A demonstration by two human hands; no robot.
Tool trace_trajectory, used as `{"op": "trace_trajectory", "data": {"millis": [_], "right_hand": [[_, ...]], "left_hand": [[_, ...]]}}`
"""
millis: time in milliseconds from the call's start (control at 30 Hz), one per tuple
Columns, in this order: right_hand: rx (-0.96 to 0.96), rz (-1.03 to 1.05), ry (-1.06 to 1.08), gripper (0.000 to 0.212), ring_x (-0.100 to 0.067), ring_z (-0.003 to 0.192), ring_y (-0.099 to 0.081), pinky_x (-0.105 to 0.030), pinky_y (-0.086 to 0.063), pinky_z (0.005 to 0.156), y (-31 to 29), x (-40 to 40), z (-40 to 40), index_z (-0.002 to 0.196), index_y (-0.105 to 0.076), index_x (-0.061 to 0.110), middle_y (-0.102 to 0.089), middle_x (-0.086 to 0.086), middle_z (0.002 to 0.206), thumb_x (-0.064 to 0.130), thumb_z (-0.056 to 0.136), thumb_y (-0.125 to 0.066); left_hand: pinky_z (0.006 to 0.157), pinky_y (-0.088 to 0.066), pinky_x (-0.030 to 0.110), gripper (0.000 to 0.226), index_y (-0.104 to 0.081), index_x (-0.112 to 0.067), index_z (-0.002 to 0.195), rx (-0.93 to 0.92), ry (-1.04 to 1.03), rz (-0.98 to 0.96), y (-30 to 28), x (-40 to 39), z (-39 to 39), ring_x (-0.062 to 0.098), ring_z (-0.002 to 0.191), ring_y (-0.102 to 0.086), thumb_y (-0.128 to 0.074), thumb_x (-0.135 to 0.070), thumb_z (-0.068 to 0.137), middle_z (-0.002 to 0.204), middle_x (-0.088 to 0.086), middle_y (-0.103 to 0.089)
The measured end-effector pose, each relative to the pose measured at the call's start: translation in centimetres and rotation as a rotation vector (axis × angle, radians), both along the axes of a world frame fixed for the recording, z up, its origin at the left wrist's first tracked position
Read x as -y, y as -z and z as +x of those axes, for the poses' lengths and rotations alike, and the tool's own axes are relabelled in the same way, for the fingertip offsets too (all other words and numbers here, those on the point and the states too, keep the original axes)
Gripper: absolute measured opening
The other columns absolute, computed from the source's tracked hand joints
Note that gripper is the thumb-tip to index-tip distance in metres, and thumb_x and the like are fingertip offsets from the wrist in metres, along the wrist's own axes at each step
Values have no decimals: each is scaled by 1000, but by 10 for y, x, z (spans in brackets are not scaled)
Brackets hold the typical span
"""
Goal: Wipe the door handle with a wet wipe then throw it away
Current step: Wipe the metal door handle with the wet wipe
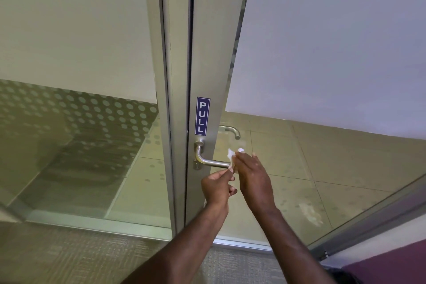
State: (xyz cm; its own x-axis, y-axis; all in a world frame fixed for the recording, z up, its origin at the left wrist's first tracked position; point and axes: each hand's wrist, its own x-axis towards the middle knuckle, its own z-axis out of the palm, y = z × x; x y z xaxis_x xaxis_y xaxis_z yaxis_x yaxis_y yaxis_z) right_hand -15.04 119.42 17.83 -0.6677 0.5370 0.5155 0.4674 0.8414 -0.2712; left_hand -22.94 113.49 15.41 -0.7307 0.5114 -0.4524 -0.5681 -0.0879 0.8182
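A brushed metal lever door handle sticks out from the aluminium door frame, just below a blue PULL sticker. A white wet wipe is pressed around the free end of the lever. My right hand covers the wipe from the right, fingers wrapped over it. My left hand is just below the lever and pinches the wipe's lower edge with thumb and fingertips. The tip of the lever is hidden by the wipe and my right hand.
The glass door stands ajar, swung to the right, with a second lever on its far side. A fixed glass panel with dotted frosting is on the left. Tiled floor lies beyond, carpet under me.
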Motion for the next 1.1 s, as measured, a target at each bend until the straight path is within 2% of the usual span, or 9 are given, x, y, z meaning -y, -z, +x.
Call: {"op": "trace_trajectory", "data": {"millis": [167,333,500,700,800,900,967,1033,1100], "right_hand": [[159,69,-163,47,-27,134,-57,-45,-40,116,2,-22,2,130,-66,9,-69,-7,128,-11,87,-63],[197,57,-267,26,-20,112,-66,-33,-61,71,-6,-45,-2,114,-69,22,-69,2,120,13,90,-74],[195,-166,-331,15,-13,102,-63,-29,-54,84,-5,-57,-6,113,-65,21,-67,6,116,20,103,-54],[-309,-793,66,36,-15,63,-50,-25,-47,61,-1,-31,-37,65,-69,20,-56,14,58,17,100,-62],[-681,-1242,248,21,-22,73,-59,-33,-60,65,-2,-22,-47,91,-72,-11,-63,-12,76,7,97,-64],[-1040,-1552,372,12,-26,80,-66,-45,-59,84,-9,-6,-48,86,-68,-5,-67,-15,92,1,96,-64],[-1234,-1692,361,10,-33,91,-68,-51,-56,94,-10,10,-47,97,-65,-9,-66,-22,108,-1,99,-59],[-1307,-1827,323,21,-39,108,-66,-46,-61,87,-2,35,-43,118,-60,-13,-63,-23,122,-2,101,-54],[-1286,-1923,246,23,-34,102,-73,-36,-65,74,5,61,-39,120,-61,-12,-70,-20,119,1,101,-54]], "left_hand": [[50,-48,28,9,-75,-2,91,-63,50,-21,13,2,-4,12,38,-41,-77,-9,85,70,9,-63],[52,-52,29,6,-73,-6,87,-91,82,-65,31,13,-19,14,41,-46,-74,-11,88,73,9,-66],[52,-51,28,15,-74,1,99,-77,40,-134,56,36,-39,16,46,-48,-69,-12,92,77,11,-66],[48,-44,25,17,-72,6,99,-72,-16,-136,66,49,-58,15,42,-45,-70,-9,91,72,12,-65],[53,-47,27,16,-73,4,100,-94,-14,-138,68,52,-64,17,45,-47,-69,-10,92,74,12,-66],[52,-49,28,16,-74,2,99,-109,-20,-141,73,54,-69,17,47,-49,-69,-11,93,75,11,-67],[48,-49,26,15,-75,2,99,-115,-27,-152,78,55,-72,15,43,-49,-69,-11,92,73,10,-68],[46,-49,25,16,-75,3,99,-117,-32,-166,83,55,-75,13,40,-49,-70,-11,92,71,9,-68],[45,-50,24,17,-74,3,99,-125,-29,-181,87,55,-78,14,40,-49,-70,-12,92,71,9,-68]]}}
